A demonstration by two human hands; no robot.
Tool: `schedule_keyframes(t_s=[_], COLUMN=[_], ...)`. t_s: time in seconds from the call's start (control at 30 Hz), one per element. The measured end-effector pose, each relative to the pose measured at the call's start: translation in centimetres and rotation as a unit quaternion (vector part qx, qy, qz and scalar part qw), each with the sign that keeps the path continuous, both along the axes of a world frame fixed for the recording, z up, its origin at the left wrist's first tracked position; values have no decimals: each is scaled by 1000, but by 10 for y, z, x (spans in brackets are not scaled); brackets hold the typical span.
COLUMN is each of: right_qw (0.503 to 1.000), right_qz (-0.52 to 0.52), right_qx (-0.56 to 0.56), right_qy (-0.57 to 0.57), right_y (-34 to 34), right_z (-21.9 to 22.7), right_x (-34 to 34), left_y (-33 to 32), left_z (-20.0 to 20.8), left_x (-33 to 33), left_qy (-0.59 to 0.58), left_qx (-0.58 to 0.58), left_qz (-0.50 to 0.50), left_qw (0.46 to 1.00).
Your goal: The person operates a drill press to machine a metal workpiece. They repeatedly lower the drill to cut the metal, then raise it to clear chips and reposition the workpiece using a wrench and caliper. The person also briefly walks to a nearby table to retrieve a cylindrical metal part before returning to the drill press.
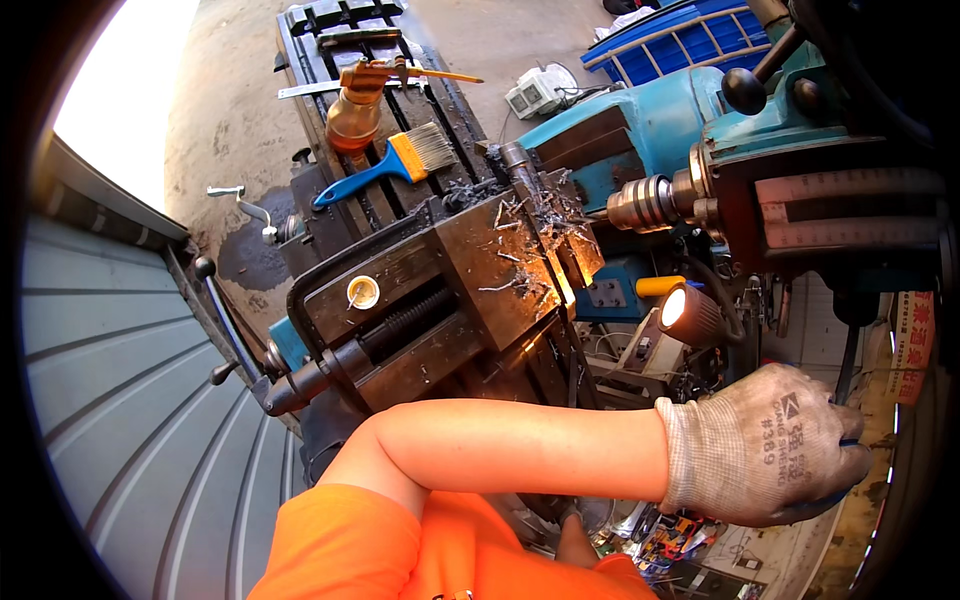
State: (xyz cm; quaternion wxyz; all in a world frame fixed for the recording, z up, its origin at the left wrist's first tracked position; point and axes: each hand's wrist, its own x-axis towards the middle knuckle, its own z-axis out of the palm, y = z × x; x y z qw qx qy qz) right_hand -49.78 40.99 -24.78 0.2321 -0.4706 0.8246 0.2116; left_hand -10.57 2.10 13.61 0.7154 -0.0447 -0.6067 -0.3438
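My left arm reaches across to the right from an orange sleeve. At its end my left hand [768, 445], in a grey knit glove with dark blue fingers, is closed around the lower end of a dark lever [850, 365] hanging from the machine head. A short stretch of bare skin low in the middle seems to be my right forearm [575, 543]; its hand is mostly hidden below my left arm. Beyond the arm, a machine vise [480, 270] sits on the milling machine table, with metal chips [560, 205] heaped over its jaws. The teal machine's spindle [640, 205] points at them.
A blue-handled brush [385, 165], an amber bottle [355, 118] and a small white cup [363, 292] rest on the machine. A lit work lamp [690, 313] shines on the jaws. The vise crank handle [235, 340] juts out left, near ribbed metal panelling [130, 400].
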Motion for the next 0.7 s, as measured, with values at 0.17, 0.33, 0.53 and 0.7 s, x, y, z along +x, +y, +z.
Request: schedule_keyframes(t_s=[0.17,0.33,0.53,0.7], right_qw=[1000,1000,999,995], right_qz=[4,10,29,90], right_qx=[-3,-9,-28,-50], right_qy=[0,-5,-15,-2], right_y=[0,4,21,45], right_z=[0,-3,-15,-34], right_x=[-1,-7,-25,-63], left_y=[0,-3,-3,-3], left_z=[-1,-7,-15,-11], left_x=[2,-2,-11,-4], left_qy=[-8,-7,23,-22], left_qx=[-5,-32,-14,-23], left_qz=[5,15,10,42], left_qw=[1000,999,1000,999])
